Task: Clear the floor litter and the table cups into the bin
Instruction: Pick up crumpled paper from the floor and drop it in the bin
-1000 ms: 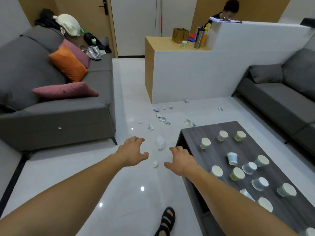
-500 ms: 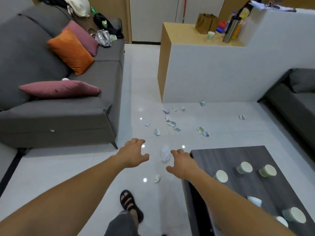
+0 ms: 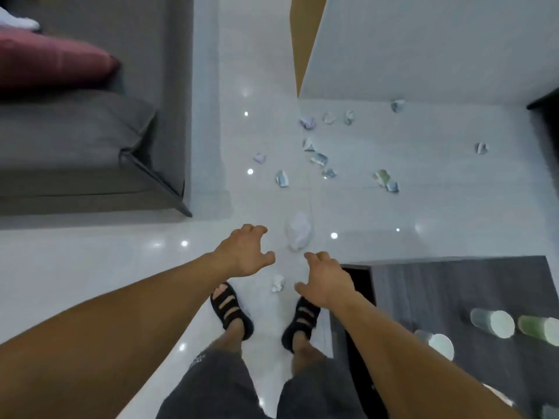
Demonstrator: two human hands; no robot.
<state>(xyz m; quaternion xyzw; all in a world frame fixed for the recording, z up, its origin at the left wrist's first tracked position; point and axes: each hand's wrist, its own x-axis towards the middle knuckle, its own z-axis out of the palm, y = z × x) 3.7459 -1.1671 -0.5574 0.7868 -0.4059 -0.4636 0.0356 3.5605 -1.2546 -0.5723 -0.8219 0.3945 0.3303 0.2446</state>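
Our fingers (image 3: 256, 230) are hanging loosely curled and released, gripping nothing, on both the left hand (image 3: 243, 254) and the right hand (image 3: 328, 282). Just beyond and between them, a crumpled white paper wad (image 3: 299, 234) is lying on the glossy white tiled floor (image 3: 90, 267). A small white crushed scrap (image 3: 277, 282) is lying nearer our black sandals (image 3: 231, 309). Farther out, pale blue, green and lilac crushed paper cups (image 3: 282, 179) are lying scattered over the tiles. We are judging all of it light and soft, so a pinch across the body should do, though pieces may skid on the slick floor. On our right, whole pastel paper cups (image 3: 496, 323) are lying on the dark wood-grain counter (image 3: 453, 285). These look easily crushed and are best taken around the wall. The bin is not showing.
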